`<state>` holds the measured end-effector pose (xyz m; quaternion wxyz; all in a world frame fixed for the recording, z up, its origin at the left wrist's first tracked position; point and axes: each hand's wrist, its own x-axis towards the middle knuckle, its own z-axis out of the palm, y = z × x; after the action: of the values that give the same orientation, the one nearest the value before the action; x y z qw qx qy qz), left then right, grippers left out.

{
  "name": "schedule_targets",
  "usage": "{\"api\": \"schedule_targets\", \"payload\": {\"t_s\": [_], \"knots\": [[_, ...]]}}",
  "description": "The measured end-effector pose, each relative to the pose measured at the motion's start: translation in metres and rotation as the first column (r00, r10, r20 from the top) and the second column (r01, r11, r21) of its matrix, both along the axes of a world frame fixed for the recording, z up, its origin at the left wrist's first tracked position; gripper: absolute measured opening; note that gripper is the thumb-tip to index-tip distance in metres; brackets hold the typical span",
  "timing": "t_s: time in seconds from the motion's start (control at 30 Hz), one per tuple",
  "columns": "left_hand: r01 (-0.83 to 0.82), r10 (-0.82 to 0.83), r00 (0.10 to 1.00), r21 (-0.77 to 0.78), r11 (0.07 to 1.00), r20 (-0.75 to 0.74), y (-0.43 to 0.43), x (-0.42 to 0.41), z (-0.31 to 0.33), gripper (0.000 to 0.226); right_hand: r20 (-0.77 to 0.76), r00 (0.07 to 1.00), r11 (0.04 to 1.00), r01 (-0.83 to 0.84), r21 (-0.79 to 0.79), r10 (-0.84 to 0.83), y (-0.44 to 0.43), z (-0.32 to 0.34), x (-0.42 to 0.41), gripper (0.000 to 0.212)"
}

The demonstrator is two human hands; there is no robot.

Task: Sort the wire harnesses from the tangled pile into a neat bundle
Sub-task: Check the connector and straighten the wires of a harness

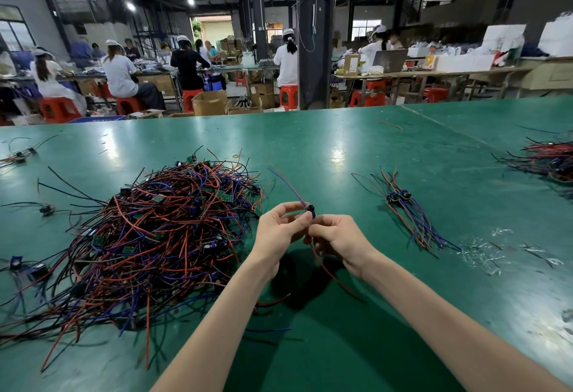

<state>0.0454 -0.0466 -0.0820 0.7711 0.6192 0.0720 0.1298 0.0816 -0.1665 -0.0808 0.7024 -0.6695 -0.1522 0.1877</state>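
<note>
A big tangled pile of red, blue and black wire harnesses (161, 236) with small green boards lies on the green table (341, 149), left of centre. My left hand (277, 230) and my right hand (338, 239) meet just right of the pile, both pinching one wire harness (309, 208) by its small dark blue part. Its blue and red wires stick up and back, and a red wire trails down under my right hand. A small laid-out bundle of harnesses (403, 205) rests to the right.
Another heap of harnesses (548, 159) sits at the right edge. Loose single harnesses (18, 156) lie at the far left, and clear plastic scraps (483, 252) lie near the bundle. Beyond the table, seated workers (121, 75) fill other benches.
</note>
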Motion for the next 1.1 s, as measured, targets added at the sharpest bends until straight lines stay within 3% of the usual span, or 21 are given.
{"api": "schedule_targets", "payload": {"t_s": [0.27,0.47,0.63,0.8,0.97,1.03,1.1], "knots": [[-0.113,0.114,0.992,-0.010,0.994,0.057,0.004,0.003,-0.002,0.014,0.114,0.992,0.998,-0.057,-0.019,0.059,-0.003,-0.001,0.002,0.011],[-0.170,0.181,0.980,-0.125,0.977,0.085,0.006,0.005,0.001,0.017,0.233,0.968,0.973,-0.042,-0.229,0.096,-0.007,-0.008,0.013,0.013],[-0.185,0.209,0.972,-0.193,0.964,0.112,0.008,0.005,0.005,0.018,0.447,0.892,0.905,0.128,-0.406,0.074,-0.014,-0.009,0.023,0.005],[-0.181,0.215,0.968,-0.238,0.954,0.128,0.009,0.003,0.010,0.018,0.591,0.807,0.823,0.320,-0.469,0.023,-0.026,-0.015,0.037,0.003],[-0.176,0.213,0.967,-0.236,0.956,0.142,0.007,0.002,0.010,0.019,0.602,0.799,0.794,0.367,-0.485,-0.002,-0.034,-0.014,0.046,0.002],[-0.180,0.219,0.964,-0.237,0.955,0.150,0.008,0.002,0.010,0.019,0.523,0.849,0.790,0.267,-0.551,0.078,-0.035,-0.009,0.046,0.007],[-0.187,0.229,0.962,-0.251,0.950,0.150,0.011,0.002,0.011,0.019,0.327,0.923,0.808,0.031,-0.589,0.203,-0.041,-0.001,0.044,0.016]]}}
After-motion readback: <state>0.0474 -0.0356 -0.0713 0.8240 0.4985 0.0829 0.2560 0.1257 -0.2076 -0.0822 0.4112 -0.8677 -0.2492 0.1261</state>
